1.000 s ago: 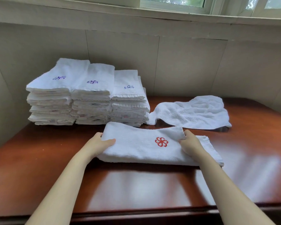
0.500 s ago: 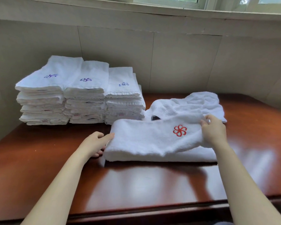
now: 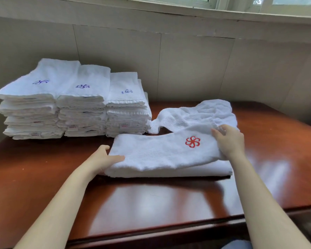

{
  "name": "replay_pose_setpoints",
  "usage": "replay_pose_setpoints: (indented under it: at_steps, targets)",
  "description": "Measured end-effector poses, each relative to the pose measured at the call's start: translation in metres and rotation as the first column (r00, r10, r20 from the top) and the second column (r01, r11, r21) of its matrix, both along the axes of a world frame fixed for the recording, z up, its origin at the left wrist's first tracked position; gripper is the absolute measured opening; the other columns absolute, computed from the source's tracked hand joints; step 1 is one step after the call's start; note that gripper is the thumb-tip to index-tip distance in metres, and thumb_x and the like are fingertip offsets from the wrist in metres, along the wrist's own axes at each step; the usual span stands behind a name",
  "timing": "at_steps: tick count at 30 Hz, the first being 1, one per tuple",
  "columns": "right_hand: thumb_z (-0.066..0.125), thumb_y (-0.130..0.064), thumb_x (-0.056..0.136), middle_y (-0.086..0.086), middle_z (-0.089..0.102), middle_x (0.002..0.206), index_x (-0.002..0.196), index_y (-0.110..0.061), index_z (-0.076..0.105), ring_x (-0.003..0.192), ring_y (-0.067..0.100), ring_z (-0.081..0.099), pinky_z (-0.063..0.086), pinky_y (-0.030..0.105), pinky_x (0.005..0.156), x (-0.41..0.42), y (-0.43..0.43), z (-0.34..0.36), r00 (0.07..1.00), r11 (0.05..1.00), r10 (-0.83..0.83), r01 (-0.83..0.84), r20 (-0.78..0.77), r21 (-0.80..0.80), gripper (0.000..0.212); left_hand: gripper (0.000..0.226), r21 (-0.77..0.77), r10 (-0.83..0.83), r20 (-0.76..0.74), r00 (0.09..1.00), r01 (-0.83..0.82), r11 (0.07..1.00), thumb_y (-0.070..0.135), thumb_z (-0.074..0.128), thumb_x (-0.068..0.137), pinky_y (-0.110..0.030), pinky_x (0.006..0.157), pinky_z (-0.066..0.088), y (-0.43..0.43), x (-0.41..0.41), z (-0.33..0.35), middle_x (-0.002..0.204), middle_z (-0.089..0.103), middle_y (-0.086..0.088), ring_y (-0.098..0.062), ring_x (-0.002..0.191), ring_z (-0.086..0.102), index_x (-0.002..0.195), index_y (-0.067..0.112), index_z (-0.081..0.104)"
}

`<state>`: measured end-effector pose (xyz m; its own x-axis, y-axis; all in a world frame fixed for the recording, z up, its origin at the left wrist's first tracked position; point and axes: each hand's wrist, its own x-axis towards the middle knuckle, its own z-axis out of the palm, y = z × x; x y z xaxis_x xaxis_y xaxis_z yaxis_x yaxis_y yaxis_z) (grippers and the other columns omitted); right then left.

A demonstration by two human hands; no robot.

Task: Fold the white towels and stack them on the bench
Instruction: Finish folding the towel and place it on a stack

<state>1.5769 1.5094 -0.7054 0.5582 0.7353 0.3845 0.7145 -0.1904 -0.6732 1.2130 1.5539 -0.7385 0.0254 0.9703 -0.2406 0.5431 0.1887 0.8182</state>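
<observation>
The fingers of the left hand [image 3: 101, 159] were hidden under the end of the folded towel [image 3: 162, 155]; only the thumb showed on top. The palm of the right hand [image 3: 229, 141] could not be seen. The folded towel covered the near edge of the loose towel [image 3: 196, 115]. The small labels on the stacked towels [image 3: 74, 105] were too small to read. The desk [image 3: 43, 177] was cut off at left and right, and the window [image 3: 241, 2] at the top.

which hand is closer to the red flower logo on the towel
Right. The right hand grips the towel just right of the red logo; the left hand holds the far left end.
</observation>
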Motion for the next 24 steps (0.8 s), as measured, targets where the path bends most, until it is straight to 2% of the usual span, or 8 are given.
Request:
replay_pose_setpoints:
  at_steps: [5,10,12,14,16,18,21,24]
  targets:
    - [0.063,-0.028,0.087,0.004,0.061,0.076,0.066,-0.012,0.053,0.086,0.031,0.056,0.030,0.030,0.065,0.008,-0.009,-0.020,0.999,0.988,-0.027,0.032,0.035,-0.150,0.029,0.058,0.027,-0.022,-0.083,0.996,0.024,0.999,0.038,0.076,0.073,-0.027,0.058,0.047,0.000,0.002,-0.006,0.091,0.057,0.010,-0.010,0.080,0.060,0.119,0.022,0.044]
    - [0.064,-0.033,0.086,0.001,0.058,0.072,0.062,-0.015,0.051,0.091,0.029,0.058,0.032,0.030,0.065,0.018,-0.014,-0.036,0.997,0.950,-0.024,-0.002,-0.079,-0.314,0.033,0.072,0.032,-0.042,-0.150,0.988,0.047,0.998,0.056,0.070,0.051,-0.033,0.073,0.049,0.000,0.005,-0.006,0.093,0.057,0.009,-0.015,0.088,0.059,0.111,0.026,0.044]
    - [0.065,-0.034,0.085,0.004,0.063,0.090,0.081,-0.017,0.062,0.106,0.030,0.057,0.038,0.030,0.073,0.021,-0.015,-0.031,0.997,0.927,-0.019,-0.011,-0.075,-0.376,0.017,0.071,0.037,-0.048,-0.158,0.986,0.055,0.998,0.056,0.070,0.052,-0.034,0.075,0.049,-0.001,0.005,-0.005,0.091,0.056,0.009,-0.016,0.087,0.059,0.111,0.024,0.045]
    - [0.064,-0.029,0.086,0.008,0.060,0.120,0.117,-0.014,0.060,0.118,0.029,0.051,0.041,0.032,0.087,0.023,-0.017,-0.028,0.998,0.912,-0.051,0.034,-0.031,-0.409,0.035,0.070,0.035,-0.032,-0.180,0.983,0.039,0.999,0.053,0.074,0.066,-0.035,0.076,0.049,-0.003,0.006,-0.002,0.094,0.057,0.006,-0.019,0.090,0.058,0.120,0.019,0.047]
    - [0.058,-0.020,0.089,0.012,0.052,0.129,0.130,-0.014,0.051,0.120,0.034,0.047,0.041,0.036,0.092,0.017,-0.019,-0.024,0.987,0.924,-0.098,0.137,0.126,-0.357,0.042,0.077,0.052,-0.007,-0.347,0.938,0.027,0.998,0.055,0.066,0.078,-0.036,0.081,0.047,-0.006,0.011,0.002,0.113,0.057,-0.002,-0.027,0.103,0.057,0.137,0.016,0.037]
    - [0.052,-0.020,0.093,0.016,0.050,0.129,0.130,-0.012,0.050,0.117,0.037,0.045,0.039,0.039,0.094,-0.001,-0.016,-0.017,0.950,0.944,-0.096,0.182,0.298,-0.275,0.038,0.079,0.159,0.051,-0.572,0.818,0.050,0.986,0.060,0.052,0.085,-0.040,0.089,0.043,-0.011,0.019,0.004,0.133,0.049,-0.009,-0.035,0.117,0.052,0.145,0.017,0.024]
    - [0.047,-0.032,0.097,0.014,0.047,0.138,0.135,-0.011,0.047,0.128,0.030,0.040,0.031,0.037,0.104,-0.041,-0.005,-0.012,0.878,0.971,0.137,-0.027,0.459,-0.239,0.044,0.068,0.327,0.149,-0.627,0.765,0.085,0.941,0.056,0.042,0.092,-0.044,0.095,0.040,-0.022,0.038,0.000,0.136,0.040,-0.015,-0.038,0.121,0.045,0.144,0.015,0.027]
    - [0.034,-0.045,0.099,0.007,0.015,0.158,0.149,-0.018,0.024,0.146,0.024,0.011,0.011,0.042,0.117,-0.079,0.003,-0.027,0.746,0.830,0.508,-0.289,0.431,-0.478,0.057,0.063,0.352,0.094,-0.741,0.665,0.265,0.898,0.051,0.032,0.097,-0.042,0.109,0.027,-0.022,0.050,-0.009,0.153,0.022,-0.010,-0.026,0.140,0.023,0.148,0.015,0.024]
